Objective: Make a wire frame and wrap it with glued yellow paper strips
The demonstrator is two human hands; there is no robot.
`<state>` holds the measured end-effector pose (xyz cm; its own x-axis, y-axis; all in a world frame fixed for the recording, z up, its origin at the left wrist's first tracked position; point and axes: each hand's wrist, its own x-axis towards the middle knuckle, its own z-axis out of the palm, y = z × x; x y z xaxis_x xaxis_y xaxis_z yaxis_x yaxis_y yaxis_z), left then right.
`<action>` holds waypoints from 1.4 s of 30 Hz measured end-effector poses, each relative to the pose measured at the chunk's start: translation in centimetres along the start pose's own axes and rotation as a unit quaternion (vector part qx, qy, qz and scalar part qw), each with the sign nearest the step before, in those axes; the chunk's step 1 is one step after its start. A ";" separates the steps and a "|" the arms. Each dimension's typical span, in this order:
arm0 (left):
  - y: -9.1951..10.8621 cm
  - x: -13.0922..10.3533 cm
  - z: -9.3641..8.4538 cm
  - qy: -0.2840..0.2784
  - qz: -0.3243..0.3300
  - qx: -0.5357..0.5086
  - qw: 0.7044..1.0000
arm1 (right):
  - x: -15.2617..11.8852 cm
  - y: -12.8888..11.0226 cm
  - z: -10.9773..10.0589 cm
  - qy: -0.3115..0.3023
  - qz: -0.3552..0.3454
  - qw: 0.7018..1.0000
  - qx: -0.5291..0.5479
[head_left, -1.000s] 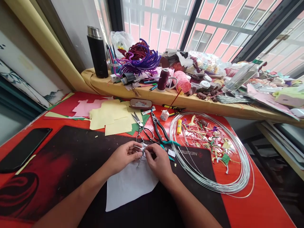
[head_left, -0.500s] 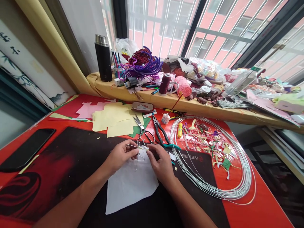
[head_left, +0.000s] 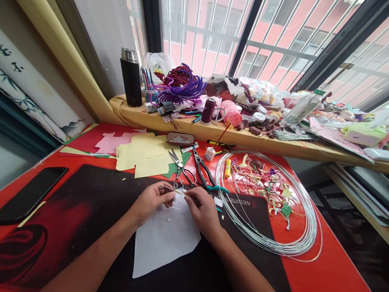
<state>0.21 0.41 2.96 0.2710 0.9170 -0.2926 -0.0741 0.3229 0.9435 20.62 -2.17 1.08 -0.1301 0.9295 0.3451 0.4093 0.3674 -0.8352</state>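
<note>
Above a white sheet of paper, my left hand is closed on a thin bent wire, whose loops hang below the fingers. My right hand pinches the end of a narrow yellowish strip that runs between both hands at the wire. Whether the strip is wound round the wire is too small to tell. Just beyond the fingertips lie scissors and black-handled pliers. Teal-handled pliers lie partly hidden by my right hand.
A large wire coil lies at right, ringing coloured scraps and a yellow glue stick. Yellow paper sheets and a small white bottle are farther back. A phone lies left; a black flask stands on the cluttered sill.
The view has shifted slightly. My right fingers have drawn a little away from the left ones, and the hanging wire's tip has swung leftward. Both hands keep their hold.
</note>
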 end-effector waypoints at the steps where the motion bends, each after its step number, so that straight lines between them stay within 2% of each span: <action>1: 0.0 0.1 0.0 0.002 -0.003 -0.007 1.000 | 0.0 0.0 0.0 -0.002 -0.002 1.000 0.001; 10: -0.2 0.4 -0.2 0.009 -0.006 -0.021 1.000 | 0.0 0.2 0.1 -0.001 0.010 1.000 0.002; 22: -0.4 0.4 -0.4 0.008 -0.020 -0.028 0.999 | -0.1 0.6 0.2 -0.015 -0.018 1.000 -0.010; 42: -0.5 0.1 0.2 0.040 -0.017 -0.020 0.999 | 0.2 1.2 0.2 -0.037 -0.030 0.998 -0.045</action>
<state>0.50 0.24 2.48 0.1972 0.9207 -0.3369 -0.1058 0.3617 0.9263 20.94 -1.57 0.08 -0.2229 0.9067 0.3581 0.4775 0.4218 -0.7707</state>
